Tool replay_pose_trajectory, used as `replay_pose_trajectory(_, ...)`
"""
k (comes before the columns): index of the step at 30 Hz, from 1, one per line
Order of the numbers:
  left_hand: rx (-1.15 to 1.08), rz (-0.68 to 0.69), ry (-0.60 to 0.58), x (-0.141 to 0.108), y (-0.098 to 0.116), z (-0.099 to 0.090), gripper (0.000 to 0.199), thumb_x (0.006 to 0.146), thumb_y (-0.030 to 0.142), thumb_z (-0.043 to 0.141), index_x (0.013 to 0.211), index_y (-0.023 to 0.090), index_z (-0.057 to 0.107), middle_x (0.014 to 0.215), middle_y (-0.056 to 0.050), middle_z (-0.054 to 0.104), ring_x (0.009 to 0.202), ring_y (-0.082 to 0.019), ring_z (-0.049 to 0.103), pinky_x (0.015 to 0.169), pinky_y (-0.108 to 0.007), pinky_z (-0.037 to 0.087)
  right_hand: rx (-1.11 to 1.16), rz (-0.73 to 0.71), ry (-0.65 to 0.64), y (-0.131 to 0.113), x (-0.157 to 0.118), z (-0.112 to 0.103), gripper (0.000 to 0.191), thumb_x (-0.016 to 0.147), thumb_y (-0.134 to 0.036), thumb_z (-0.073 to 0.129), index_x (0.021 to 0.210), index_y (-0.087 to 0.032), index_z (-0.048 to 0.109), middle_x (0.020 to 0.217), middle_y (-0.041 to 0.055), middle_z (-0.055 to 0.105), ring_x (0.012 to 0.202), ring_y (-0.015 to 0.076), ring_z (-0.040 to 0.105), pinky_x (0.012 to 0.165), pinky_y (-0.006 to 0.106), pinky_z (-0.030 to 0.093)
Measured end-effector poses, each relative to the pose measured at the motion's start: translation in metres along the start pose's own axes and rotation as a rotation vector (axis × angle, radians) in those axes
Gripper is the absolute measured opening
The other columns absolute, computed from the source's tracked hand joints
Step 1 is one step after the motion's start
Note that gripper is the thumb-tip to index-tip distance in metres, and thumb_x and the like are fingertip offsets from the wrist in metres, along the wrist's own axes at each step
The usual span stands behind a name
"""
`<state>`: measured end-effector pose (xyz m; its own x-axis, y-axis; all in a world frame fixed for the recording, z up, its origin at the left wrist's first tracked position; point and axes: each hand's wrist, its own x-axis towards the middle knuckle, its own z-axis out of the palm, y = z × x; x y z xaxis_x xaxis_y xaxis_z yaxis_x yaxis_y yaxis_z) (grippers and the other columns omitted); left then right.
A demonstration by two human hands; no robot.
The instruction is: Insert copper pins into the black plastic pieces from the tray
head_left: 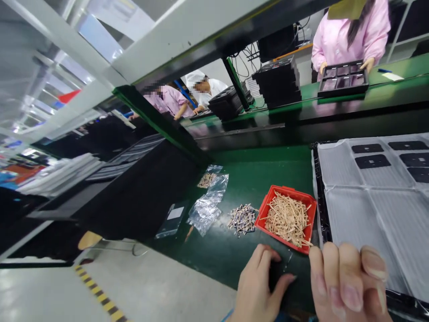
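My left hand (256, 286) is low over the green bench, thumb and forefinger apart, with nothing visible between them. Just beyond its fingers, a small clear sliver (288, 259) lies on the bench. My right hand (348, 281) is raised close to the camera at the edge of the white-lined tray (348, 214). Its fingers are curled in and pressed together; whatever they may hold is hidden. Ahead of both hands sits a red bin (263, 223) full of thin tan strips (288, 217). Left of the bin is a loose pile of small metallic-looking parts (241, 219).
Clear plastic bags (206, 210) lie farther left, one holding small tan pieces (207, 180). Flat black parts (372, 161) rest in the tray's far compartments. Across the bench, a person in pink (351, 40) holds a black tray (343, 80). A green post (157, 120) stands at left.
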<state>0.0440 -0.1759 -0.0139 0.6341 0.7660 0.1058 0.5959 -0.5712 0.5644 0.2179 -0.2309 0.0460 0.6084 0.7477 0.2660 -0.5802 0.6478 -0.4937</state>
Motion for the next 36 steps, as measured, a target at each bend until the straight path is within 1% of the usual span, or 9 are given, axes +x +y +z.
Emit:
replay_pose_trajectory(4,0.061,-0.032,0.110,0.007,0.001,0.031,0.010,0.097,0.012,0.064,0.101,0.021,0.063,0.099,-0.008,0.071,0.086,-0.029,0.067,0.075,-0.041,0.054,-0.026,-0.087,-0.028,0.004,-0.001,0.002,0.010,0.106,-0.041,0.069,0.101,-0.034,0.074,0.054,-0.0099,0.037,0.042,0.0131,0.028,0.044,0.031,0.039)
replay_pose_trajectory(10,0.077,0.077,0.169,0.017,0.004,0.034,0.023,0.093,0.003,0.056,0.082,0.023,0.057,0.080,-0.007,0.067,0.075,-0.029,0.060,0.066,-0.038,0.043,-0.029,-0.097,-0.069,0.007,0.000,-0.004,0.015,0.109,-0.040,0.065,0.098,-0.035,0.075,0.051,-0.0096,0.045,0.041,0.0130,0.037,0.047,0.030,0.043)
replay_pose_trajectory(13,-0.020,0.176,0.157,0.017,0.007,0.011,0.023,0.101,0.007,0.054,0.085,0.024,0.052,0.082,-0.004,0.067,0.076,-0.023,0.064,0.066,-0.033,0.050,-0.120,-0.123,-0.060,0.007,0.001,-0.007,0.015,0.108,-0.040,0.066,0.099,-0.033,0.076,0.058,-0.0074,0.061,0.045,0.0125,0.046,0.053,0.029,0.051)
replay_pose_trajectory(16,-0.105,0.276,0.151,0.018,0.012,-0.026,0.022,0.114,0.018,0.046,0.093,0.025,0.050,0.095,-0.003,0.070,0.085,-0.018,0.070,0.074,-0.027,0.057,-0.304,-0.192,-0.097,0.012,-0.002,-0.007,0.018,0.109,-0.034,0.063,0.117,-0.032,0.078,0.072,-0.0022,0.072,0.062,0.0139,0.064,0.064,0.027,0.058)
replay_pose_trajectory(20,-0.103,0.390,0.163,0.027,0.022,-0.071,0.024,0.120,0.028,0.042,0.098,0.025,0.052,0.083,0.001,0.065,0.072,-0.014,0.066,0.065,-0.023,0.053,-0.596,-0.167,-0.058,0.019,-0.011,-0.008,0.024,0.106,-0.030,0.069,0.129,-0.031,0.077,0.091,0.0032,0.077,0.083,0.0168,0.073,0.080,0.028,0.064)
replay_pose_trajectory(24,-0.031,0.517,0.133,0.043,0.033,-0.091,0.024,0.115,0.014,0.042,0.098,0.024,0.055,0.081,0.000,0.067,0.071,-0.016,0.064,0.066,-0.025,0.052,-0.857,-0.179,-0.230,0.022,-0.009,-0.018,0.045,0.093,-0.027,0.083,0.137,-0.032,0.076,0.106,0.0057,0.083,0.096,0.0213,0.082,0.088,0.029,0.068)
replay_pose_trajectory(27,0.016,0.593,0.098,0.053,0.041,-0.093,0.026,0.106,0.001,0.046,0.101,0.023,0.059,0.083,-0.002,0.072,0.071,-0.018,0.065,0.067,-0.028,0.054,-0.794,-0.142,-0.308,0.025,-0.004,-0.022,0.049,0.091,-0.014,0.080,0.134,-0.036,0.078,0.099,0.0008,0.084,0.089,0.0170,0.082,0.086,0.024,0.067)
replay_pose_trajectory(33,0.008,0.590,-0.032,0.066,0.045,-0.103,0.031,0.097,0.001,0.057,0.104,0.030,0.066,0.092,0.001,0.081,0.076,-0.018,0.076,0.071,-0.027,0.059,-0.585,-0.041,0.032,0.033,-0.009,-0.012,0.018,0.099,-0.023,0.081,0.112,-0.034,0.086,0.087,-0.0008,0.079,0.080,0.0131,0.076,0.076,0.020,0.059)
replay_pose_trajectory(36,0.001,0.459,-0.145,0.100,0.045,-0.122,0.025,0.102,0.016,0.061,0.121,0.030,0.069,0.108,-0.001,0.083,0.092,-0.021,0.081,0.081,-0.028,0.063,-0.383,-0.042,0.143,0.034,-0.012,-0.011,0.013,0.099,-0.039,0.083,0.111,-0.034,0.084,0.082,-0.0013,0.076,0.075,0.0133,0.073,0.071,0.023,0.058)
